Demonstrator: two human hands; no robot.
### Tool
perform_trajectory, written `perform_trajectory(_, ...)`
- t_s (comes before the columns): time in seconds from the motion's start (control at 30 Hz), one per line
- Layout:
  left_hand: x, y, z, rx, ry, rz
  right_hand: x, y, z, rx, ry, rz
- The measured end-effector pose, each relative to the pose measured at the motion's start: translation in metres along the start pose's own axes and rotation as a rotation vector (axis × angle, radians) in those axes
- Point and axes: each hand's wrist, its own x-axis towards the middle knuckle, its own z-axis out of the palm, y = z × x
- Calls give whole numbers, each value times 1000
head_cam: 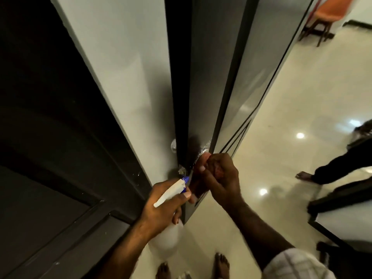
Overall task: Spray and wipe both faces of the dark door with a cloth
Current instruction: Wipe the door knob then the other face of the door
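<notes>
Your bare feet (221, 264) stand on the glossy cream tiled floor (281, 137). Your left hand (161, 206) grips the white plastic spray bottle with blue nozzle (171, 192), nozzle aimed at the edge of the dark glossy door (203, 87). Your right hand (219, 174) is curled around a reddish cloth (203, 160), pressed at the door's round metal knob (204, 151). Farther right, another person's dark-trousered leg (340, 164). Beyond, an orange chair (330, 15).
</notes>
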Motion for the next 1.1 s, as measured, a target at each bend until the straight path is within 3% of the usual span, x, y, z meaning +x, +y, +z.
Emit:
perform_trajectory(0.13, -1, 3, -6, -1, -43, 33, -1, -30, 18, 415, 176, 428)
perform_trajectory(0.23, -2, 6, -5, 35, -25, 50, 6, -32, 7, 617, 84, 873)
perform_trajectory(0.3, -1, 5, -2, 22, 23, 31, 10, -33, -6, 607, 52, 984)
perform_trajectory(0.33, 0, 5, 0, 3, 54, 20, 12, -32, -10, 512, 46, 902)
perform_trajectory(0.47, 4, 0, 6, -53, 197, -34, 5, -21, -14, 22, -154, 246)
perform_trajectory(0.57, 7, -4, 9, -86, 205, -58, 0, 4, -26, -376, -286, -52)
perform_trajectory(0.7, 9, -3, 16, -45, 182, -70, 19, 15, -51, -613, -458, -433)
perform_trajectory(0.8, 9, 1, 18, 2, 187, -75, 31, 14, -62, -681, -519, -546)
perform_trajectory(1.1, 8, 9, 9, 34, 162, -55, 83, -3, -89, -509, -765, -436)
